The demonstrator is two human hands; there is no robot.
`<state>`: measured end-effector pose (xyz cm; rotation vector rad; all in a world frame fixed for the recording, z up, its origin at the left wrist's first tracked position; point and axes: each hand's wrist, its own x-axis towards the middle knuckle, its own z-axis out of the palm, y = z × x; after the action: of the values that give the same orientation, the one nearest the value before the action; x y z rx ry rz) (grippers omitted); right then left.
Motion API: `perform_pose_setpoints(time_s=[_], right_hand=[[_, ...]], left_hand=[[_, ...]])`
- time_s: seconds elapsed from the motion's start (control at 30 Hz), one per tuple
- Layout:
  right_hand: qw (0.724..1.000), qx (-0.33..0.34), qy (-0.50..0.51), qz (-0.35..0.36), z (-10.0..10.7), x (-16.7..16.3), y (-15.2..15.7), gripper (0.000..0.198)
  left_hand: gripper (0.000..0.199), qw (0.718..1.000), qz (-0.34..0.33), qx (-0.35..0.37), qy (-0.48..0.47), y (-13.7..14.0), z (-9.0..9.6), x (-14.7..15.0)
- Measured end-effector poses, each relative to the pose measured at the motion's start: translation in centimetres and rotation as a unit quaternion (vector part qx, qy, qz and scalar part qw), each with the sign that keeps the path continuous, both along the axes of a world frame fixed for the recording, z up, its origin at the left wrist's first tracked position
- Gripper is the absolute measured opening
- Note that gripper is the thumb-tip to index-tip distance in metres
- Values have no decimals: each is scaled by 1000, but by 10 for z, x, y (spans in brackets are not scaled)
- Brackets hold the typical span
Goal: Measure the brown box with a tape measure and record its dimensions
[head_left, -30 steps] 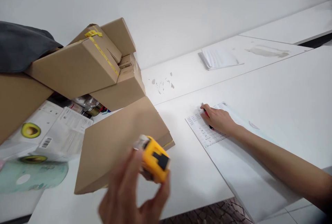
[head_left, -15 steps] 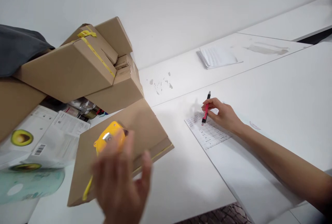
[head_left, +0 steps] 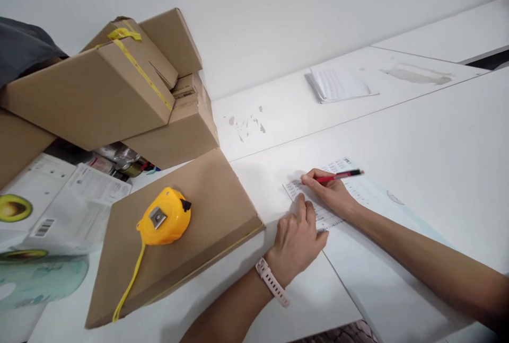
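My right hand [head_left: 333,193] grips a red and black pen [head_left: 338,176], its lower end hidden by my fingers over the paper. Printed rows and a grid cover the upper part of the paper sheet [head_left: 361,190]. My left hand [head_left: 297,234], with a pale pink band [head_left: 272,282] on the wrist, rests on the sheet's left edge, fingers stretched out and holding nothing. To its left a yellow tape measure [head_left: 166,218] with a yellow strap lies on a flat cardboard box [head_left: 210,194].
Cardboard boxes [head_left: 99,94] with yellow tape are stacked at the back left against the wall. Below them are plastic packages [head_left: 79,210] with avocado pictures. A stack of papers [head_left: 340,86] lies at the back. A dark cloth [head_left: 27,46] hangs at the far left.
My left hand has moved right, from over the tape measure onto the paper. In my right hand the pen has tilted from upright to nearly level, and the hand is slightly lower.
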<state>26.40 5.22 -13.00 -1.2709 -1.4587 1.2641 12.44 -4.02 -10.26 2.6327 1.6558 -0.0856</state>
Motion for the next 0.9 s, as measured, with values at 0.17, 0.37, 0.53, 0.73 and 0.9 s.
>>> perform_pose_setpoints(time_s=[0.17, 0.37, 0.53, 0.73, 0.9], right_hand=[[1000, -7, 30, -5, -2, -7, 0, 31], [997, 25, -55, -43, -2, -11, -1, 36], [994, 37, -100, -25, -3, -8, -3, 23], [997, 19, -50, -50, -9, -10, -2, 33], [996, 24, -81, -33, -5, -10, -3, 29]], left_hand=[[65, 1000, -5, 14, -1, 2, -4, -2], [64, 1000, -9, 20, -13, 4, -9, -2], [64, 999, -11, 39, -9, 2, -8, -4], [63, 999, -9, 48, -11, 2, -3, -5], [59, 998, -10, 54, -17, 2, -5, -5]])
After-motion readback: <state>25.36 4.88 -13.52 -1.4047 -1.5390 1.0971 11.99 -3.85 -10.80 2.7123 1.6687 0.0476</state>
